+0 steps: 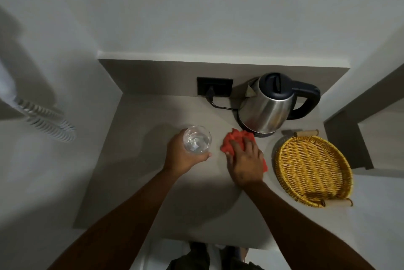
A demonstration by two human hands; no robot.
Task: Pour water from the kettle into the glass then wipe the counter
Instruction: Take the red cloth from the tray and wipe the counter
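Here the left hand [182,156] has its grip wrapped around a clear glass [197,139] holding water, near the middle of the grey desk [140,138]. The right hand [246,160] presses flat on a red cloth [235,138] (bunched at its far end), just beside the steel electric kettle [267,105]. A wicker basket [312,168] sits to the right.
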